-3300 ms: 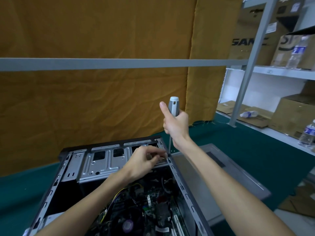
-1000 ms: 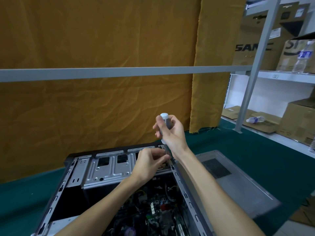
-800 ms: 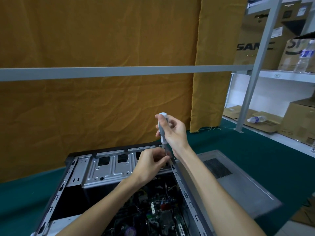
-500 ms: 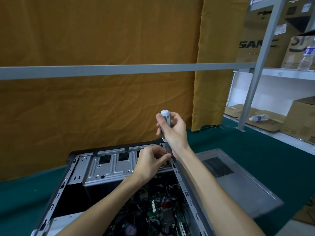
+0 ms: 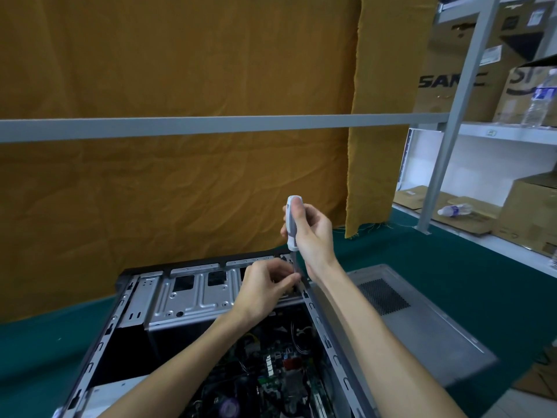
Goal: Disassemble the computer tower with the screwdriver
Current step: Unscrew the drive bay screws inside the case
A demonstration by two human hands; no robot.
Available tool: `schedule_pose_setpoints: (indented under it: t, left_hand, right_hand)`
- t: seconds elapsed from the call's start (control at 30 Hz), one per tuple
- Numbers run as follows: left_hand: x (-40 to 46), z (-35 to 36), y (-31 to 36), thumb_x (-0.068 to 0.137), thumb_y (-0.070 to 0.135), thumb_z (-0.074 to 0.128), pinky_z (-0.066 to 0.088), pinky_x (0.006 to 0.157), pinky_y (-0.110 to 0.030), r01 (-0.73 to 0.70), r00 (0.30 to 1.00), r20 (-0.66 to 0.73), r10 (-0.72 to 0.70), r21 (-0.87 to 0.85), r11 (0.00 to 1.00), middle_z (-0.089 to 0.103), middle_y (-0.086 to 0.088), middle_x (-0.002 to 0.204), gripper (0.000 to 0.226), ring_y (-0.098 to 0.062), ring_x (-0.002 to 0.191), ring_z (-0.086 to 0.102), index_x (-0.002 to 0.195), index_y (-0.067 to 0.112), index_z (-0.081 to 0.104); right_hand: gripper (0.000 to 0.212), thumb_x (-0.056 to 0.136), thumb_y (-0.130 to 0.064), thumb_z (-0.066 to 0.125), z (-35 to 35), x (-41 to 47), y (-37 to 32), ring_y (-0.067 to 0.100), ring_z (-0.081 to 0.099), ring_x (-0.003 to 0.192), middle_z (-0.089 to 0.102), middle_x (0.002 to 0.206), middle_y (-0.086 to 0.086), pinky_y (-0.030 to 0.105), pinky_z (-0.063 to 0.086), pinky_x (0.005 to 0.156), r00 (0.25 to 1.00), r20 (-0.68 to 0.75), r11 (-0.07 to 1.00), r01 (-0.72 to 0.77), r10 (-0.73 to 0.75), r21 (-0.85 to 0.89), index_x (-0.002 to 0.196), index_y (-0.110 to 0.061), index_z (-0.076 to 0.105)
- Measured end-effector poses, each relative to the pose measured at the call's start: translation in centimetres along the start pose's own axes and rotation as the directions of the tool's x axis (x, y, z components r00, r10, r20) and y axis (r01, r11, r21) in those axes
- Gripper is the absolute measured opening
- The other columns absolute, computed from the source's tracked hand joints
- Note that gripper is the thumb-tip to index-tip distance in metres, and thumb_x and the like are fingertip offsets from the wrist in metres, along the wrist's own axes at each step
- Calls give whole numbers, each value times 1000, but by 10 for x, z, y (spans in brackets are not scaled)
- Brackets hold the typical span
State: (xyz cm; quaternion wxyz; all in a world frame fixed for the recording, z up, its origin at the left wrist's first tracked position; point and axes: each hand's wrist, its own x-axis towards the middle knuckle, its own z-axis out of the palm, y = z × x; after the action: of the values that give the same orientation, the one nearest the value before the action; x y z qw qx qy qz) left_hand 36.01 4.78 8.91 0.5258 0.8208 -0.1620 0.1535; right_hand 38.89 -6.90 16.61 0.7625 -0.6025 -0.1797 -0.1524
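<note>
One open tower (image 5: 193, 300) lies on the green worktop (image 5: 452, 267). The right hand (image 5: 312, 233) grips one screwdriver (image 5: 291, 224), standing upright at the tower's far corner, about 1 o'clock. The left hand (image 5: 265, 288) pinches its shaft. One panel (image 5: 422, 321) lies at 3 o'clock.

Screwdriver tip: the screwdriver (image 5: 291, 224) shaft passes behind the left hand (image 5: 265, 289) fingertips; tip and any screw beneath them are hidden.
Handle: its middle is covered by the right hand (image 5: 312, 233) fingers; only the cap above them and the collar below show.
Left-hand pinch: whether those fingertips touch the shaft or a small part cannot be told.
Computer tower (image 5: 193, 300): near end cut off by the bottom edge; boards below the fingers blurred.
Side panel (image 5: 422, 324): partly behind the right forearm.
</note>
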Motion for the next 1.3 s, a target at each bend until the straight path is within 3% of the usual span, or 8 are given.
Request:
schedule_pose_setpoints:
  t: [0.13, 0.27, 0.47, 0.67, 0.87, 1.0, 1.2, 1.3]
  left_hand:
    - [1, -6, -3, 90, 17, 74, 54, 71, -24, 43, 997, 66, -48, 75, 996, 74, 7, 83, 6, -6, 78, 68, 94, 22, 72]
    - [2, -7, -1, 94, 26, 69, 52, 69, -31, 49, 990, 124, -74, 195, 980, 70, 6, 80, 8, -8, 71, 62, 86, 26, 70]
    - [1, -9, -2, 94, 21, 68, 42, 77, -6, -16, 985, 168, -49, 363, 931, 65, 7, 104, 10, -6, 93, 62, 99, 21, 76]
    - [1, -10, 2, 89, 18, 74, 51, 72, -18, -28, 986, 164, -28, 328, 944, 68, 14, 86, 7, 0, 81, 64, 84, 19, 79]
    - [6, -5, 0, 86, 20, 76, 52, 68, -27, -24, 990, 141, -25, 335, 942, 69, 3, 82, 13, -8, 75, 62, 75, 14, 75]
    - [6, -4, -5, 85, 23, 78, 51, 68, -24, -54, 990, 141, 6, 336, 940, 67, 7, 83, 12, -6, 77, 61, 76, 17, 74]
    - [7, -5, -10, 85, 24, 78, 52, 69, -26, -49, 990, 140, 3, 326, 944, 68, 8, 83, 12, -6, 78, 62, 76, 18, 75]
    - [6, -4, -9, 85, 24, 79, 52, 70, -26, -52, 991, 134, 8, 329, 943, 69, 8, 82, 12, -7, 78, 63, 76, 18, 75]
  right_hand:
    - [58, 94, -59, 44, 1, 2, -1, 8, 52, 55, 58, 67, -2, 20, 45, 54, 996, 67, 998, -55, 53, 27, 107, -8, 68]
    - [48, 87, -49, 65, 4, 1, 1, 5, 50, 55, 55, 65, -4, 18, 44, 53, 1000, 6, 999, -22, 22, 47, 103, -5, 51]
    - [53, 98, -55, 46, 1, 0, 0, 8, 53, 56, 60, 68, -3, 22, 48, 55, 999, -3, 999, -48, 48, 17, 105, -10, 72]
    - [53, 83, -51, 71, 7, -2, -2, 7, 49, 50, 56, 62, -7, 21, 43, 47, 998, -42, 998, -50, 52, 34, 101, -5, 52]
    - [62, 94, -62, 44, 7, -1, 2, 9, 52, 53, 60, 65, -1, 22, 44, 52, 998, -12, 998, -55, 55, -9, 103, -7, 72]
    - [49, 88, -50, 63, 9, -4, 2, 8, 42, 50, 48, 64, -4, 21, 38, 47, 999, 34, 999, -2, 0, 48, 102, -5, 47]
    - [56, 93, -55, 51, 2, 0, 3, 14, 53, 58, 61, 69, -3, 27, 49, 59, 998, 42, 999, -43, 43, 10, 99, -3, 72]
    - [53, 91, -58, 52, 1, -1, 1, 12, 46, 55, 54, 67, 0, 26, 42, 56, 994, 94, 997, -61, 57, 41, 105, -8, 63]
